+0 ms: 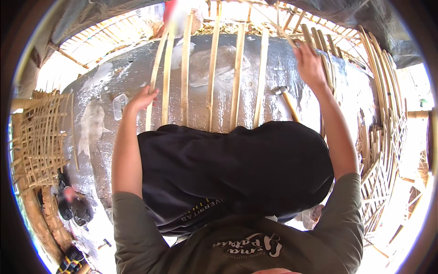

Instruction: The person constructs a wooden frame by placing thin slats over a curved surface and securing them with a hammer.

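Note:
Several pale bamboo strips (pixel 212 68) lie side by side on the dark floor, running away from my knees. At the left end of the row, my left hand (pixel 142 99) is closed on the outermost bamboo strip (pixel 157 64), which slants slightly. Farther forward on the right, my right hand (pixel 310 66) has its fingers closed round the near end of a thin bamboo strip (pixel 284 33) that slopes up and away to the left. A hammer (pixel 291 106) with a wooden handle rests between the rightmost laid strip and my right forearm.
A clear plastic container (pixel 119 106) lies left of my left hand. Woven bamboo panels (pixel 43 137) stand at the far left. More bamboo strips (pixel 385 77) are piled along the right. A black bag-like thing (pixel 75 208) lies lower left. Beyond the row, a blurred person (pixel 169 16) shows partly.

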`<control>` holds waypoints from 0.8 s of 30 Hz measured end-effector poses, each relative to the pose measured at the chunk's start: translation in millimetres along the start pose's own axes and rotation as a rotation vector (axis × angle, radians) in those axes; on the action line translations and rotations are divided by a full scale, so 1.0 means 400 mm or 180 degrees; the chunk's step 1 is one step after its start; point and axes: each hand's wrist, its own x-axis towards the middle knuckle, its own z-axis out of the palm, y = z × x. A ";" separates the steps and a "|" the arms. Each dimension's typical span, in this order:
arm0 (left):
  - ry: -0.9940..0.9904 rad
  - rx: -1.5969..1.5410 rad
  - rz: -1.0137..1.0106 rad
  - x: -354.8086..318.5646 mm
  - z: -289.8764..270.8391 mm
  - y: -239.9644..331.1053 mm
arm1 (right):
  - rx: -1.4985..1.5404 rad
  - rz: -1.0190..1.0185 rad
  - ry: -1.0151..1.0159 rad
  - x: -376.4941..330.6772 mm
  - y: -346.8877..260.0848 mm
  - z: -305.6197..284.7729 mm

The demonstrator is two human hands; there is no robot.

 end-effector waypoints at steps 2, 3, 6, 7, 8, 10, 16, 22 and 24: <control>-0.0004 0.0003 0.0026 -0.017 0.001 0.009 | 0.0490 0.0348 -0.0650 0.048 -0.112 0.036; 0.0034 0.0024 0.0078 -0.017 0.006 0.025 | 0.0379 0.0051 -0.0470 0.072 -0.115 0.075; 0.0180 0.0090 0.0111 -0.024 0.010 0.028 | 0.0081 -0.0546 -0.0265 0.130 -0.177 0.175; 0.0210 0.0036 0.0091 -0.030 0.007 0.023 | 0.0056 -0.0604 -0.0334 0.153 -0.208 0.189; 0.0129 0.0013 0.0123 -0.040 0.008 0.041 | 0.0011 -0.0633 -0.0428 0.163 -0.220 0.207; 0.0097 -0.0040 0.0180 -0.055 0.007 0.058 | -0.0108 -0.0685 -0.0432 0.190 -0.237 0.242; 0.0070 -0.0134 0.0347 -0.044 0.003 0.029 | -0.0016 -0.0506 -0.0427 0.238 -0.235 0.317; 0.0122 -0.0112 0.0369 -0.025 0.010 0.021 | 0.0150 -0.0351 -0.0438 0.252 -0.199 0.327; 0.0119 -0.0144 0.0355 -0.020 0.010 0.020 | 0.0177 -0.0411 -0.0391 0.255 -0.180 0.332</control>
